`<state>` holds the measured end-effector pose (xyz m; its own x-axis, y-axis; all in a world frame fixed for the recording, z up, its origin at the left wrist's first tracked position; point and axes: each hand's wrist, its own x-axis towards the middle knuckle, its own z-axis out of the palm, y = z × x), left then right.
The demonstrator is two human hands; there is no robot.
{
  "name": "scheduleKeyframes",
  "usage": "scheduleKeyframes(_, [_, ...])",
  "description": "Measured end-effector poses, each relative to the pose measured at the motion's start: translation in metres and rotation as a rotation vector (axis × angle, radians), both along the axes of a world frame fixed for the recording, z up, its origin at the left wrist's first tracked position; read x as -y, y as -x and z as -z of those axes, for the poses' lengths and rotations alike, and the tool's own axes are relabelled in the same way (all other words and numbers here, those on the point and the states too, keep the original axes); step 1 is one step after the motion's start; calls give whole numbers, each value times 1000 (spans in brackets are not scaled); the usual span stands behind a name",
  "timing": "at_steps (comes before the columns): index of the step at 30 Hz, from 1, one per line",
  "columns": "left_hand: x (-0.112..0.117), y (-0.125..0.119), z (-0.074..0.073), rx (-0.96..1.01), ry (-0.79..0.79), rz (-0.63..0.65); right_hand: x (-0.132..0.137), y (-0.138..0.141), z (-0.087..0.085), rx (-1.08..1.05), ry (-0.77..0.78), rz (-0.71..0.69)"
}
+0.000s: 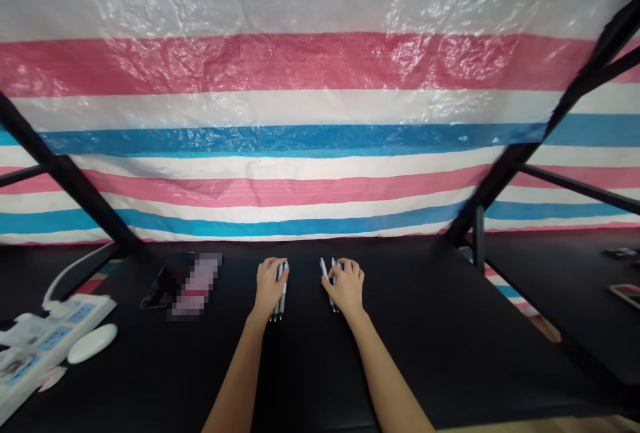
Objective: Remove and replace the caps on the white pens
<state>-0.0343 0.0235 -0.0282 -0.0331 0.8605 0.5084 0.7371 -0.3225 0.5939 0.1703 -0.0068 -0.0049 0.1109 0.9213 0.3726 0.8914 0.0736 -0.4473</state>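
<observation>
Several white and grey pens (283,305) lie side by side on the black tabletop (310,359), their dark tips toward me. My left hand (269,286) curls over this group from its left side, thumb and fingers closed around the upper part. A short gap to the right separates them from another small group of pens (323,266), slightly slanted. My right hand (349,285) grips these from the right, with thumb and fingers bent together on them. Fingers hide part of both groups, so the exact number of pens is unclear.
On the left are a tablet-like device (167,284) with a pixelated area, a white power strip (75,316) with plugs, and a white computer mouse (93,343). Black metal bars (90,196) flank the table. A striped plastic sheet (300,186) hangs behind it. A phone-like object (627,294) lies far right.
</observation>
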Motion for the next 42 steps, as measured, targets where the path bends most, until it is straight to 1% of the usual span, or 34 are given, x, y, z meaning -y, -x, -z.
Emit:
scheduleKeyframes(4, [3, -2, -9, 23, -9, 62, 1, 1, -2, -114, -25, -72])
scheduleKeyframes(8, [9, -8, -19, -1, -11, 218, 4, 4, -5, -202, -37, -189])
scheduleKeyframes(11, [13, -12, -23, -27, 1, 302, 6, 6, -7, -266, -3, -268])
scheduleKeyframes(15, [13, -12, -25, 10, 43, 354, 5, 4, -5, -346, 50, -299])
scheduleKeyframes(22, [13, -13, -26, 70, 30, 371, 3, 0, -5, -389, 107, -382])
scheduleKeyframes(27, [13, -11, -29, 155, 73, 359, 2, -5, -8, -422, 113, -381])
scheduleKeyframes(30, [12, -7, -29, 253, 62, 301, -1, -14, -8, -565, 109, -389])
scheduleKeyframes(32, [12, -4, -28, 305, 52, 256, -3, -18, -6, -694, 118, -369])
scheduleKeyframes(33, [11, -4, -27, 320, 51, 243, -3, -20, -6, -753, 127, -392])
scheduleKeyframes(35, [11, -4, -25, 330, 53, 233, -4, -21, -4, -840, 125, -387])
scheduleKeyframes(42, [13, -6, -26, 295, 55, 218, -5, -17, 0, -938, 97, -327])
